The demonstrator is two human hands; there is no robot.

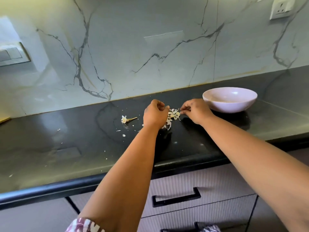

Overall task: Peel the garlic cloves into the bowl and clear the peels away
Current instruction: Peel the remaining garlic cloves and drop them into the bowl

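Both hands reach over the black counter (pixel 66 148); the left hand (pixel 154 114) curls its fingers beside the peels (pixel 173 115); the right hand (pixel 194 110) pinches a peel at the pile's edge; the bowl (pixel 229 102) sits just right, contents unclear.

The left hand (pixel 154 114) covers part of the papery white garlic peel pile (pixel 173 115); the pale lilac ceramic bowl's (pixel 229 102) contents blur.
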